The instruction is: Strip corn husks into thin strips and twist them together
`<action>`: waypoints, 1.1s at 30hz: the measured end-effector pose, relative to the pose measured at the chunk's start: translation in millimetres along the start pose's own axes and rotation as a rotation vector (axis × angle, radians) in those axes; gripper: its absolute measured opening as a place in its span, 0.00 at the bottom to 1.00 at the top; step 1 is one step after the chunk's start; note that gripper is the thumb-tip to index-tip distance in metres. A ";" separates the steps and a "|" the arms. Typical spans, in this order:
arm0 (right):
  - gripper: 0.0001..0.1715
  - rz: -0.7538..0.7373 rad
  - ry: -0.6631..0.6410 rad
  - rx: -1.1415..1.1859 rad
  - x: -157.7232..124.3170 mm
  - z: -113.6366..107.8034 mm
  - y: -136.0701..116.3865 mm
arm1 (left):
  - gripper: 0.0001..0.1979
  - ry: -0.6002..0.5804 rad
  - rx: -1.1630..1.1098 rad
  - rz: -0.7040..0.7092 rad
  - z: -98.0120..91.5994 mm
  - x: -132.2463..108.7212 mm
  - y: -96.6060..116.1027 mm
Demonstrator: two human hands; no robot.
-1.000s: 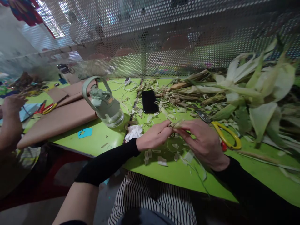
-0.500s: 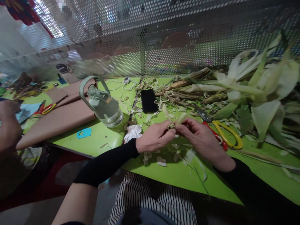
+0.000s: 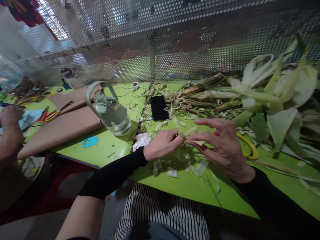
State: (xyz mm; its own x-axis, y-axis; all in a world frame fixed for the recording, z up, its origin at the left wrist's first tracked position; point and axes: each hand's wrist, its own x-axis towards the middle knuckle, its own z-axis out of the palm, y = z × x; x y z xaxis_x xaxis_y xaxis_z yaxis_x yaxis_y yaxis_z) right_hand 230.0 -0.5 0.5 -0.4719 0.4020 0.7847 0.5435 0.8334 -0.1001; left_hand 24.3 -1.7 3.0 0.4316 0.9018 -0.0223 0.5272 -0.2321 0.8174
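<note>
My left hand (image 3: 163,144) pinches the end of a narrow strip of pale corn husk (image 3: 190,131) just above the green table (image 3: 110,145). My right hand (image 3: 222,146) meets it from the right, thumb and forefinger pinched on the same strip, the other fingers spread out. Both arms wear black sleeves. Small cut husk scraps (image 3: 172,171) lie on the table under my hands.
Yellow-handled scissors (image 3: 246,146) lie behind my right hand. A heap of corn husks (image 3: 270,100) fills the right side. A black phone (image 3: 159,107), a green-lidded water bottle (image 3: 110,110), brown paper (image 3: 60,128) and another person's hand (image 3: 10,116) lie left. A perforated metal screen (image 3: 160,43) closes the back.
My right hand has turned and spread its outer fingers, now covering more of the scissors. The husk strip has dropped from upright to nearly level between my fingertips.
</note>
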 end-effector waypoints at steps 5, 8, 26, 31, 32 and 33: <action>0.10 -0.054 -0.139 0.166 -0.1 -2.1 7.9 | 0.16 -0.130 0.064 0.043 -4.0 -0.1 0.8; 0.10 0.134 -0.210 0.339 1.1 -2.3 5.4 | 0.15 -0.207 0.048 0.137 -4.0 -1.0 -0.6; 0.22 0.910 -0.095 0.753 2.7 17.6 -17.2 | 0.21 -0.089 -0.010 0.230 9.4 -8.0 1.7; 0.12 0.707 0.041 0.606 0.1 13.0 -21.1 | 0.23 -0.176 -0.299 0.131 5.6 -8.5 0.4; 0.10 0.644 0.043 0.569 -0.2 11.4 -20.7 | 0.24 -0.198 -0.345 0.115 5.1 -8.2 -0.5; 0.08 0.583 0.034 0.534 -0.2 9.5 -19.8 | 0.24 -0.213 -0.368 0.102 4.7 -7.8 -1.4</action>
State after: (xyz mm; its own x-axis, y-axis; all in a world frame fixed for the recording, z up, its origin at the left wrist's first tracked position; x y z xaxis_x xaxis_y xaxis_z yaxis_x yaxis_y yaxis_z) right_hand 212.7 -13.5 -3.5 -0.1873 0.8250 0.5332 0.2854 0.5651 -0.7741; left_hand 23.6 -10.0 -0.7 0.6294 0.7769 -0.0175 0.1947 -0.1359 0.9714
